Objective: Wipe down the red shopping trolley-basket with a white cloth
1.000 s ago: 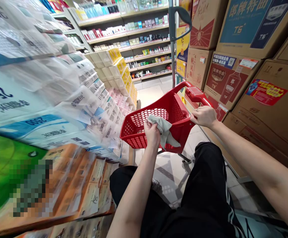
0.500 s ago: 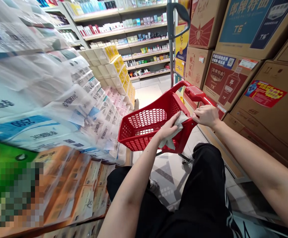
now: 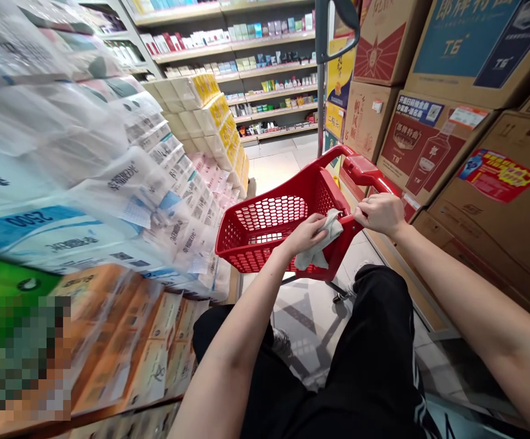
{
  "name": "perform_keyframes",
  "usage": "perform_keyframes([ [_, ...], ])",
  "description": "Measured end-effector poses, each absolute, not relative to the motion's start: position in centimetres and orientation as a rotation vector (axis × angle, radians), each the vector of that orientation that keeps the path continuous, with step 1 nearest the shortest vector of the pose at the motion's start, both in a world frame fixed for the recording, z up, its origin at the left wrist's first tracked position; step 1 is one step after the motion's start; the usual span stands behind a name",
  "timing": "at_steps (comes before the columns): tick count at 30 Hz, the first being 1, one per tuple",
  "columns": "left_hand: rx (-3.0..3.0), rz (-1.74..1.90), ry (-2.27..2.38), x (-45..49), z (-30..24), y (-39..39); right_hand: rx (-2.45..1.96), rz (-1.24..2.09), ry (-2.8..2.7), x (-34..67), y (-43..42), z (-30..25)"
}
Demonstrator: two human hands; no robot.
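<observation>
- We are in a shop, most likely a supermarket aisle; the red wheeled shopping basket (image 3: 313,192) is our first sign, and we place the rest by it.
- Beyond the basket, we see long tiered shelves (image 3: 192,53) with small boxes and bottles set out in rows, as goods on sale are.
- Left of the basket, we find white and blue plastic-wrapped packs (image 3: 109,183) piled high, many alike, with yellow-and-cream packs (image 3: 201,116) farther along.
- Right of the basket, we see printed cardboard cartons (image 3: 429,134) stacked up, one bearing a tag (image 3: 468,116) like a price label, another a red-and-yellow sticker (image 3: 498,177).
- Under the basket, we have pale floor tiles (image 3: 292,299).
</observation>
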State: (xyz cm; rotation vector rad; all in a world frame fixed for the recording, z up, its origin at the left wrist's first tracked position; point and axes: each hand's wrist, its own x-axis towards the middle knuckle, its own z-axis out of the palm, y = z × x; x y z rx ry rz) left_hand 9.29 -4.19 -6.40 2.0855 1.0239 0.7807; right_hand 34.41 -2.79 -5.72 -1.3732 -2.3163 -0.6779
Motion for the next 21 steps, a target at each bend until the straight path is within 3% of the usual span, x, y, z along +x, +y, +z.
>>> perform_keyframes([
  [12, 1.896, 0.943, 1.174, 9.5, -10.4, -2.2, -1.344, -0.712, -2.347, 33.9, -2.4, -5.8],
  [21, 2.865, 0.342, 1.546, -3.2, -13.4, -2.3, -1.235, -0.761, -2.303, 33.6, -1.7, -6.0],
])
